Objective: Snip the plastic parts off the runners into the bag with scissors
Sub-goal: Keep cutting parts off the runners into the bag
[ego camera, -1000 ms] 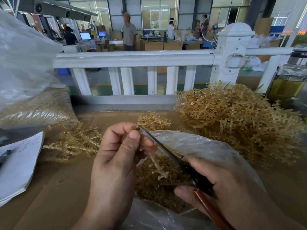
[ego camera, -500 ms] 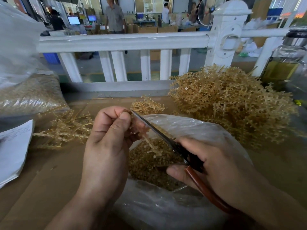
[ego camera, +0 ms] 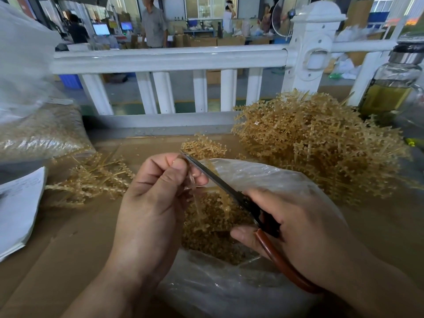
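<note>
Left grip [ego camera: 156, 203] pinches a runner [ego camera: 196, 203] between thumb and curled fingers directly over the open bag [ego camera: 263, 177], presumably so that cut parts drop in. Right grip [ego camera: 302, 232], fingers curled round the handles, holds the scissors [ego camera: 213, 177]. The blades are nearly closed, tips at the pinch. The runner's long axis hangs downward into the bag; the scissors point up-left, away from the person.

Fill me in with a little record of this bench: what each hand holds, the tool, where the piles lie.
Left hand: pinches a thin runner above the bag
Right hand: grips the scissors by reddish handles
Scissors: blade tip up beside the left thumb
Bag: clear plastic, open, snipped parts inside
Big heap: runners at right, before the bottle
Small heap: runners at left, near the paper
</note>
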